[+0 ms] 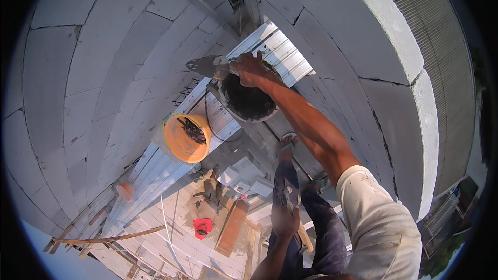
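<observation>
My right hand [251, 70] reaches out ahead, closed round the grip of a grey, mortar-smeared trowel [209, 67]. The trowel's blade points left, over the rim of a dark round bucket [223, 96]. Dark grey mortar [246, 101] lies inside this bucket, partly hidden by my hand and forearm. Down by my thigh, my left hand [285, 222] is closed on a wooden-handled tool [306, 237]. A greyish part shows above that hand, but the tool's exact kind is unclear.
An orange bucket [188, 145] with dark tools stands left of the mortar bucket. Pale block walls [358, 67] rise on both sides. My sandalled feet [286, 142] stand on a narrow raised surface. Far below are a person in a red hat [202, 228] and a brown board [232, 228].
</observation>
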A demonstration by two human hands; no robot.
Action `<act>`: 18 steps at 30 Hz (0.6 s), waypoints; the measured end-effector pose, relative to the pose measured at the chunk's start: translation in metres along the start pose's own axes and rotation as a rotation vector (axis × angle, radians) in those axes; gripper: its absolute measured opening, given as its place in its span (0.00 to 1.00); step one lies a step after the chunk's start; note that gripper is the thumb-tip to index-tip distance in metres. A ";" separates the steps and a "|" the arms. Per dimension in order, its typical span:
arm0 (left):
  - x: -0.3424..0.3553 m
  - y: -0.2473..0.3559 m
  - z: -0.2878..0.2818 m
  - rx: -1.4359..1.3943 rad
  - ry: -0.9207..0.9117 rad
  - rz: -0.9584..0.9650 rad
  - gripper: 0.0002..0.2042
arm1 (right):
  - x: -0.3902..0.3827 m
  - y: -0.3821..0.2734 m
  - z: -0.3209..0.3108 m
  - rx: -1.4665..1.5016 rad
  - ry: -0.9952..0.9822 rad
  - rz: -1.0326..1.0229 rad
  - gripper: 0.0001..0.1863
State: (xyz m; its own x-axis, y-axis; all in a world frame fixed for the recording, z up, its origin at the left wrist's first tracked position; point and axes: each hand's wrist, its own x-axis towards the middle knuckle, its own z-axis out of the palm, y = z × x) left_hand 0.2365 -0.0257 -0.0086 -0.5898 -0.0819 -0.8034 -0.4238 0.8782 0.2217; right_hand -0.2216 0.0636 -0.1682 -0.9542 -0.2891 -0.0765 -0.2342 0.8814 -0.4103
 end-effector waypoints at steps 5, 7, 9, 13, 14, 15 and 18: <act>-0.002 -0.003 -0.005 -0.013 0.045 -0.027 0.23 | -0.046 -0.039 -0.022 0.475 -0.545 -0.202 0.27; -0.002 0.009 -0.010 -0.014 0.079 0.019 0.23 | -0.098 -0.024 -0.010 0.497 -0.614 -0.166 0.28; 0.002 0.001 0.002 0.075 0.146 0.056 0.24 | -0.132 -0.028 -0.024 0.385 -0.526 -0.124 0.26; -0.004 -0.013 0.009 0.024 0.068 -0.069 0.25 | -0.213 -0.061 -0.087 0.592 -0.417 -0.004 0.23; -0.006 -0.015 0.005 -0.164 0.066 -0.115 0.24 | -0.238 -0.072 -0.105 0.583 -0.393 0.019 0.23; -0.014 -0.017 0.001 -0.353 0.067 -0.175 0.24 | -0.263 -0.083 -0.123 0.610 -0.354 0.047 0.22; -0.025 -0.011 0.005 -0.817 0.216 -0.191 0.23 | -0.333 -0.082 -0.170 0.698 -0.247 0.162 0.20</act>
State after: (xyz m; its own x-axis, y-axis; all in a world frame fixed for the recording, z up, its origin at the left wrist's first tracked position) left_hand 0.2596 -0.0308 0.0060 -0.5409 -0.3536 -0.7631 -0.8411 0.2337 0.4878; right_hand 0.0836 0.1504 0.0451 -0.8780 -0.3240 -0.3524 0.1558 0.5027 -0.8503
